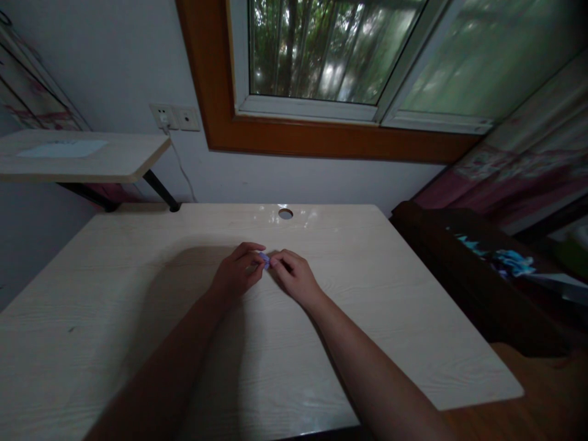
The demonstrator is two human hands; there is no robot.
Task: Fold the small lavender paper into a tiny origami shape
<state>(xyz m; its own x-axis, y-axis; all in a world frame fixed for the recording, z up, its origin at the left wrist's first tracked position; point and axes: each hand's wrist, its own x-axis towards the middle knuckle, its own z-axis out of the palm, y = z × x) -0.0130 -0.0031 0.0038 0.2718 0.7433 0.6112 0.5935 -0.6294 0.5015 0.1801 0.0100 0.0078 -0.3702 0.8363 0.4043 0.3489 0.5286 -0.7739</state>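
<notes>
Between my two hands is a small purple piece, too small in view for me to name its kind; it looks like folded paper. My left hand pinches it from the left with thumb and fingertips. From the right, the thumb and forefinger of my right hand close on its other side. Both hands are low over the pale wood-grain desk, near its middle. The fingers partly cover the piece.
A raised shelf with a white sheet stands at the back left on black legs. A round cable hole is near the desk's back edge. A plug's cord hangs behind. Dark furniture with blue items stands right.
</notes>
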